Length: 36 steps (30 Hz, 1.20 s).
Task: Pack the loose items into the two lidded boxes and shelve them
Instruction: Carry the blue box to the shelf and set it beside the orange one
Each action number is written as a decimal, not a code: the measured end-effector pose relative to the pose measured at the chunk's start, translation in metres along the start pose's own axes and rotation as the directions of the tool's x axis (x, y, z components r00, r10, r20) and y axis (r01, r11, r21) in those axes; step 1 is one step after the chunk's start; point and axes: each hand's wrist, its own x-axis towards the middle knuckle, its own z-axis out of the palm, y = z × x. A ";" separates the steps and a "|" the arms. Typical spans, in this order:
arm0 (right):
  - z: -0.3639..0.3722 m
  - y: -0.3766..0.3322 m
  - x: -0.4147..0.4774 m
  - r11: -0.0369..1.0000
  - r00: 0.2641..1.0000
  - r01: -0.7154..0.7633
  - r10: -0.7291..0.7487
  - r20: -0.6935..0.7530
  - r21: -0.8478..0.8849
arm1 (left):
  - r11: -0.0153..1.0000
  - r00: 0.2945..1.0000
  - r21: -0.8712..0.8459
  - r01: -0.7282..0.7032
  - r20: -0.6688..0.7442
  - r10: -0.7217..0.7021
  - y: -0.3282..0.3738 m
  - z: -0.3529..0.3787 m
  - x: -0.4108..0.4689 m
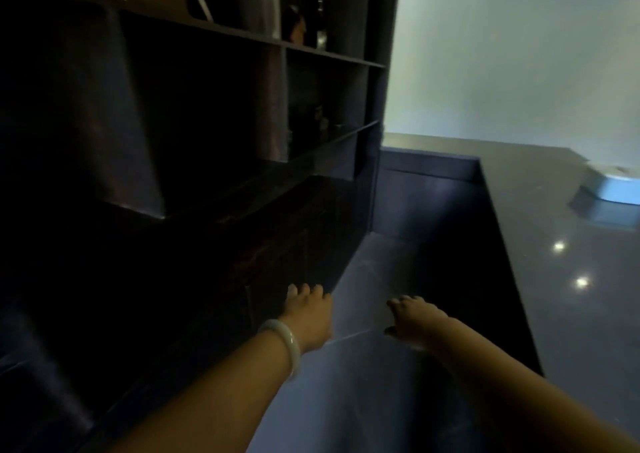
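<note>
Glossy dark countertop (571,279); smooth pale stone-like bangle (287,343); dark wood-grain shelving (242,29).

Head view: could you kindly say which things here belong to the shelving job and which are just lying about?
Job: shelves, left hand, right hand, both empty; pale box on the counter, perhaps.
Lying about: dark ornaments on the shelves, bracelet.

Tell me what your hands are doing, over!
Left hand open, empty, near dark cabinet. Right hand open, empty. Pale boxy thing on counter, untouched. Floor between looks bare.
</note>
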 end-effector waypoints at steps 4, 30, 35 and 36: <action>-0.021 0.059 0.067 0.997 0.997 -0.074 0.074 0.001 0.033 | 0.995 0.994 -0.008 -0.098 -0.039 0.097 0.011 -0.019 0.104; -0.146 0.444 0.544 0.903 0.933 -0.356 0.359 0.031 0.241 | 0.902 0.901 0.067 -0.427 -0.055 0.431 0.126 -0.158 0.767; -0.164 0.523 0.627 0.866 0.904 -0.418 0.427 0.032 0.275 | 0.874 0.873 0.071 -0.481 -0.046 0.485 0.163 -0.180 0.881; -0.165 0.537 0.641 0.858 0.898 -0.432 0.437 0.045 0.278 | 0.862 0.863 0.076 -0.501 -0.033 0.504 0.171 -0.180 0.903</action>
